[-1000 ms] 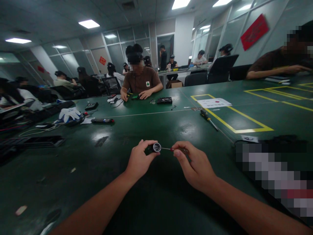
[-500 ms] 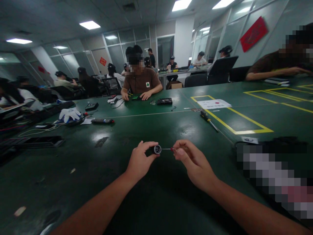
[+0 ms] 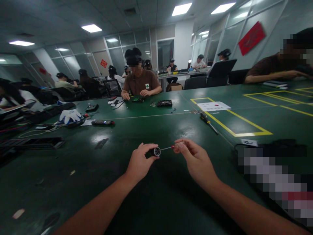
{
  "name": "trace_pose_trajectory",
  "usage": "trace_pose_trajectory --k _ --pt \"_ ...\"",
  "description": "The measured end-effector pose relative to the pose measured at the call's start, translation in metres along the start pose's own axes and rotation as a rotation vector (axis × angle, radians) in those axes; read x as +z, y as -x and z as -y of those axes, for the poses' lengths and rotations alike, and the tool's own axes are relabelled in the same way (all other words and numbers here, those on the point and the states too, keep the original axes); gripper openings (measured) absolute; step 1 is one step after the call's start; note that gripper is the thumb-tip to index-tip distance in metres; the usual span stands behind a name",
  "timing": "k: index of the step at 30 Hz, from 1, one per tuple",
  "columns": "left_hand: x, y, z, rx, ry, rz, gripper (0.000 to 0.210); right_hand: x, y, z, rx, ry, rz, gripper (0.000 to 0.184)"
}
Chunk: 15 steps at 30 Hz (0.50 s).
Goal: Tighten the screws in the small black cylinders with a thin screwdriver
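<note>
Between the thumb and fingers of my left hand (image 3: 140,162) is a small dark cylinder (image 3: 156,151) with a pale ring at its end, its round face turned toward me. My right hand (image 3: 195,156) is closed round the clear and red handle of a small screwdriver (image 3: 176,147). The thin shaft points left and its tip meets the cylinder's right edge; whether it sits inside or only touches, I cannot tell. Both hands are held above the green table (image 3: 137,202).
A black and yellow screwdriver (image 3: 209,123) lies ahead on the right, near a paper sheet (image 3: 214,106). White and blue gloves (image 3: 70,116) and a dark pen-shaped tool (image 3: 103,122) lie on the left. Across the table a person (image 3: 140,80) handles a green board (image 3: 137,99).
The screwdriver's handle has risen slightly, so its shaft now slopes down to the left, and my right fingers have shifted on it. My left hand keeps its hold on the cylinder.
</note>
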State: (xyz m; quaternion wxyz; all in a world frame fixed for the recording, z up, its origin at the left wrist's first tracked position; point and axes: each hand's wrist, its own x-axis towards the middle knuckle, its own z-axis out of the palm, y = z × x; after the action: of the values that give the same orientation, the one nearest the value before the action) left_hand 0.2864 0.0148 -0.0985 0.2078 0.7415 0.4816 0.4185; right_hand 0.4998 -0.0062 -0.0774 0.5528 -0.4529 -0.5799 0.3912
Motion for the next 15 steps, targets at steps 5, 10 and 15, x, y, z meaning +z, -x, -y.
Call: trace_pose_trajectory --k 5,10,15 --pt "0.000 0.000 0.003 0.013 0.009 -0.003 0.036 -0.001 -0.009 -0.012 0.179 -0.238 -0.037 0.033" --pt "0.000 -0.001 0.002 -0.026 0.009 -0.027 0.037 -0.007 -0.016 -0.017 0.337 -0.482 -0.012 0.028" --pt "0.001 -0.001 0.000 -0.055 0.013 -0.027 0.036 -0.005 -0.011 -0.019 0.118 -0.260 -0.059 0.034"
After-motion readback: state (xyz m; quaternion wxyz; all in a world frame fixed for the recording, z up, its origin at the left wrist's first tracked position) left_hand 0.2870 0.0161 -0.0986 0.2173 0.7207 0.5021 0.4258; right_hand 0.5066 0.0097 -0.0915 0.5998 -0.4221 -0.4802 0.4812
